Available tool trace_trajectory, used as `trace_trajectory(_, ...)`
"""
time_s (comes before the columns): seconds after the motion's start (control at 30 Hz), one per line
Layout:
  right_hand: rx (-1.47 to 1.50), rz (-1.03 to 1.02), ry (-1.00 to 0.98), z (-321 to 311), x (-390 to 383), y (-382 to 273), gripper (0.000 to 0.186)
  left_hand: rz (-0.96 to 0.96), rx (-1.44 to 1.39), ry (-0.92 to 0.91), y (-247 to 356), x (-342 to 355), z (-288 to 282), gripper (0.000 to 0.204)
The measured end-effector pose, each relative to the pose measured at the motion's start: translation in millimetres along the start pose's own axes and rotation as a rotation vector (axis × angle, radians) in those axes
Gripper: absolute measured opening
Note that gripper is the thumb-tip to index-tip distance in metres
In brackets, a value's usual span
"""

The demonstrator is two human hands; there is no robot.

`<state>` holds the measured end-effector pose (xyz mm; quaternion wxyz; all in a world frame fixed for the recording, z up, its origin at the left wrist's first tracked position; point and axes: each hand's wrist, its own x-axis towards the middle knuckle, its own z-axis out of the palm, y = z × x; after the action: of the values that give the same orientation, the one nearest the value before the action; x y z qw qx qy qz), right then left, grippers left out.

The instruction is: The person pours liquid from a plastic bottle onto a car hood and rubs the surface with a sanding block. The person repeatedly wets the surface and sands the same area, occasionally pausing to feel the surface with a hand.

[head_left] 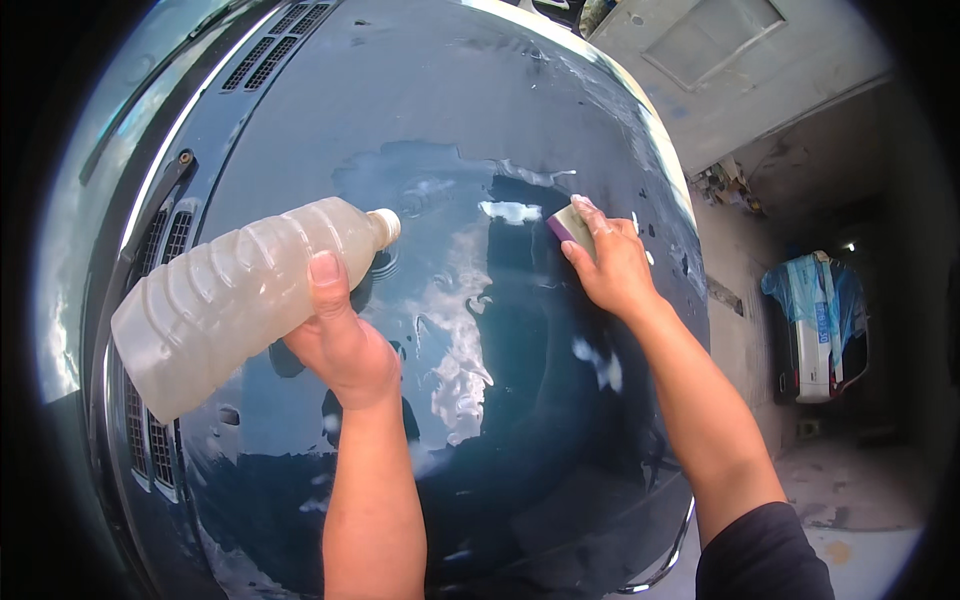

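Note:
My left hand [345,345] is closed round a large ribbed plastic bottle [235,295], cloudy and pale, with a white neck end [387,225] that points right and slightly up. The bottle is tilted over the dark blue car hood [560,400]. My right hand [612,255] grips a small block-shaped sponge [570,222], pale on top with a purple edge, against the hood's surface. Wet patches and pooled liquid [455,350] spread over the middle of the hood and mirror the sky. Whether liquid is leaving the bottle, I cannot tell.
Along the left run the windshield [70,270], a wiper arm [165,200] and dark vent grilles [275,50]. Concrete floor [740,240] lies beyond the hood at right. Farther off stands another vehicle [815,330] partly draped in blue plastic. A pale wall panel [720,60] is at the upper right.

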<state>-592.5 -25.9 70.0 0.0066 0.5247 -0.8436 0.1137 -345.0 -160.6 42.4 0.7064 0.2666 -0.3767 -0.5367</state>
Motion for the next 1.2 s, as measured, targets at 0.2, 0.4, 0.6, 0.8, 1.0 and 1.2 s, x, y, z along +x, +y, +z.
trace_trajectory(0.2, 0.014, -0.422, 0.022, 21.2, 27.4, -81.5, 0.048, -0.048, 0.040, -0.019, 1.9, -5.5, 4.0, 0.058)
trace_trajectory(0.4, -0.067, -0.089, -0.035, 4.9, -5.9, -8.0, 0.050, -0.052, 0.000, -0.006, 1.1, -2.4, 1.3, 0.057)
trace_trajectory(0.6, -0.050, -0.355, 0.084, 28.9, 28.4, -96.9, 0.048, -0.107, -0.007, -0.063, 1.3, -8.1, 8.6, 0.055)
trace_trajectory(0.8, -0.151, -0.059, 0.028, 12.7, -9.0, -10.9, 0.053, -0.115, -0.007, -0.056, 3.4, -3.3, 1.2, 0.054)
trace_trajectory(1.0, -0.140, -0.242, 0.151, 31.9, 25.0, -87.9, 0.050, -0.119, -0.052, -0.079, 0.2, -8.5, 9.8, 0.054)
trace_trajectory(1.2, -0.129, 0.011, 0.079, 14.1, -7.3, -15.9, 0.053, -0.108, -0.030, -0.064, 4.0, -2.8, 2.3, 0.054)
